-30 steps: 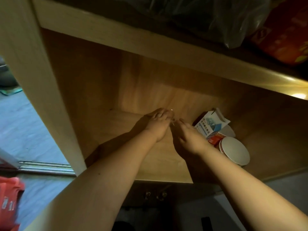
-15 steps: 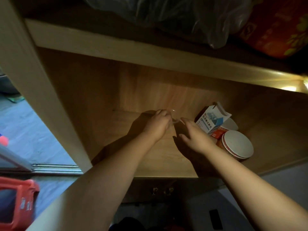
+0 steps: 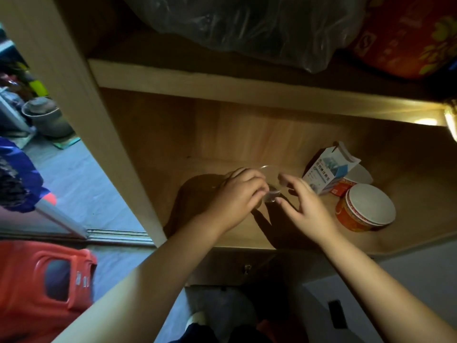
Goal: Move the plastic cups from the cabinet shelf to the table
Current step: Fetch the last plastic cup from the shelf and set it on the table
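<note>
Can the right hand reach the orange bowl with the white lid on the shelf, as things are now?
Probably yes. The right hand is already inside the shelf, and the orange bowl lies beside it on its right with nothing between them. Its fingers, though, are open next to the clear plastic cup.

White-and-blue carton on cabinet shelf carries printed characters, too blurred to read. Red packaging on upper shelf shows pale marks, illegible. No readable text anywhere.

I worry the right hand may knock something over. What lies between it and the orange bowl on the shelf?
In the head view, only bare shelf wood lies between the right hand and the orange bowl; the blue-and-white carton stands further back.
</note>
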A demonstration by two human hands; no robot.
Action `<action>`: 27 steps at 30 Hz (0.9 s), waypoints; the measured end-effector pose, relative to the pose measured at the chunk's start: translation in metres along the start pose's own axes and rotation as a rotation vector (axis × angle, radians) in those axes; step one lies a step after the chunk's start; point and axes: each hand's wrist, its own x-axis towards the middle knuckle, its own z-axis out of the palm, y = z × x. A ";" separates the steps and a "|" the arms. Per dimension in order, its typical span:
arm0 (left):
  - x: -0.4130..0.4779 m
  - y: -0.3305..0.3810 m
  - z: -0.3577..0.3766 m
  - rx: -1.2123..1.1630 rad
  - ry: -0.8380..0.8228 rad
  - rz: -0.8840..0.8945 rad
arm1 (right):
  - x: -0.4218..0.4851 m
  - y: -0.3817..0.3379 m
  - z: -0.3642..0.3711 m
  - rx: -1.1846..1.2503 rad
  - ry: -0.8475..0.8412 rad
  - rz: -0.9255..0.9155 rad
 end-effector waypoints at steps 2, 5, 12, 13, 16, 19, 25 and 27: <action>-0.009 0.011 -0.004 0.005 0.010 -0.019 | -0.009 -0.005 -0.001 0.048 -0.001 -0.018; -0.021 0.030 -0.008 -0.001 0.061 -0.058 | -0.019 -0.014 -0.006 0.141 -0.021 -0.028; -0.057 0.070 -0.019 0.058 0.167 -0.128 | -0.041 -0.029 -0.021 0.277 -0.067 -0.151; -0.063 0.075 -0.021 0.073 0.183 -0.143 | -0.045 -0.032 -0.021 0.292 -0.079 -0.180; -0.086 0.086 -0.031 0.112 0.236 -0.185 | -0.050 -0.044 -0.017 0.330 -0.127 -0.266; -0.111 0.094 -0.046 0.179 0.268 -0.242 | -0.053 -0.062 -0.009 0.379 -0.170 -0.336; -0.165 0.117 -0.084 0.304 0.367 -0.405 | -0.062 -0.116 0.014 0.449 -0.234 -0.493; -0.185 0.125 -0.097 0.339 0.426 -0.465 | -0.065 -0.136 0.024 0.443 -0.265 -0.506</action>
